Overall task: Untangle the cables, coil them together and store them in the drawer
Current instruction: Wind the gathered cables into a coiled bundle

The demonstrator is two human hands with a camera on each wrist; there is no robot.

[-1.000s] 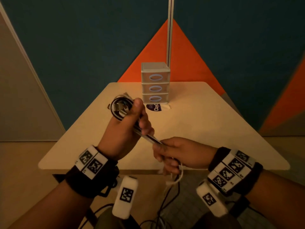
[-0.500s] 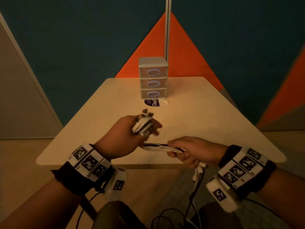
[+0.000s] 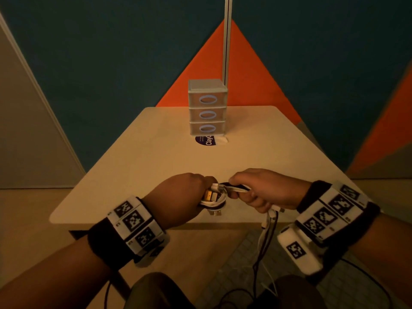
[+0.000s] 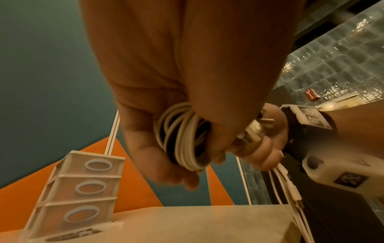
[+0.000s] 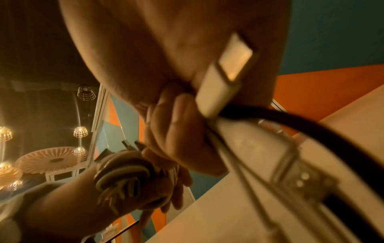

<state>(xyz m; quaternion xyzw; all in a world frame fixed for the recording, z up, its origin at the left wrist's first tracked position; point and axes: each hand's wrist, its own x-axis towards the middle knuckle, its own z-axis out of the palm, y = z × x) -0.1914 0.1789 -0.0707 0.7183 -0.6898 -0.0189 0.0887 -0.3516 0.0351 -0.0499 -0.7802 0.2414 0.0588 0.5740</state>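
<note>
A coil of white and black cables [image 3: 213,198] [image 4: 182,136] sits in my left hand [image 3: 189,192], whose fingers curl round it just above the table's near edge. USB plugs [image 3: 215,212] stick out below the coil. Right beside it, my right hand [image 3: 256,190] grips the loose cable strands [image 3: 236,188] [image 5: 259,144] leading to the coil. Their free ends [image 3: 267,221] hang down past the table edge. The small drawer unit [image 3: 207,108] [image 4: 83,189] with three closed drawers stands at the table's far side.
The beige table [image 3: 156,157] has a blue round sticker [image 3: 206,140] in front of the drawer unit. A thin white pole [image 3: 226,41] rises behind it. Dark cables [image 3: 256,275] trail down to the floor near my legs.
My left hand has come down and turned over with the coil, from raised above the table to near its front edge. The right hand has moved up close against it, shortening the loose stretch.
</note>
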